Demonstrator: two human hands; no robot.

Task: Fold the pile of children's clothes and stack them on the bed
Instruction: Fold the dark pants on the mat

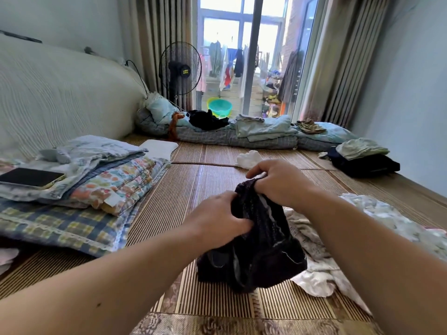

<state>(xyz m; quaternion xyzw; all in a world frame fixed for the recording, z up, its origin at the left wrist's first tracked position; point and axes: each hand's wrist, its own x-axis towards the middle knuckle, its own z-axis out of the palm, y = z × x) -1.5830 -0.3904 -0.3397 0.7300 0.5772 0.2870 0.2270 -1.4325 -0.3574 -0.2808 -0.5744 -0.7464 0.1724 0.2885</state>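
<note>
Garment: the dark, mesh-textured children's garment (263, 247) hangs bunched between your 2 hands, near centre, and its lower end rests on the striped woven bed mat (179, 194).
Left hand: your left hand (217, 220) grips the garment's left side, thumb pressed into the cloth.
Right hand: your right hand (278, 181) has its fingers curled over the garment's top edge, slightly farther away than your left hand.
Unfolded pile: a loose heap of white and pale printed clothes (321, 267) lies just right of the garment, touching it.
Stack: 1 folded pile, a pale green piece on dark ones (362, 157), sits far right on the mat.
Small item: a crumpled white piece (249, 158) lies beyond your right hand.
Left side: a black phone (31, 177) rests on folded floral and blue bedding (116, 184), which sits on a plaid pillow (60, 226).
Far end: a rolled checked quilt (242, 139) lines the bed's far edge; a black standing fan (180, 68) stands behind it.
</note>
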